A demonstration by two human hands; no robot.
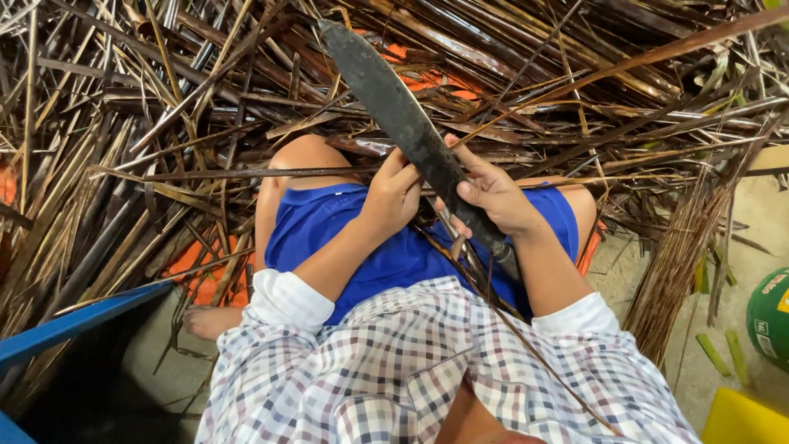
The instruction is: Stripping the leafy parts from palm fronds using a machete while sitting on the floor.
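Checked white, grey and red cloth of the person's shirt (411, 362) fills the foreground, just below the long dark flat-bladed knife (411, 131). That knife slants up and away over blue shorts (329, 230). Right hand (493, 197) is closed around the blade's lower part near the handle, thumb across its flat. Left hand (393, 196), curled shut just left of the knife, pinches a thin dark palm-leaf strip (246, 173) running leftward from the blade. Dry brown leaf strips (123, 123) pile beyond the knife.
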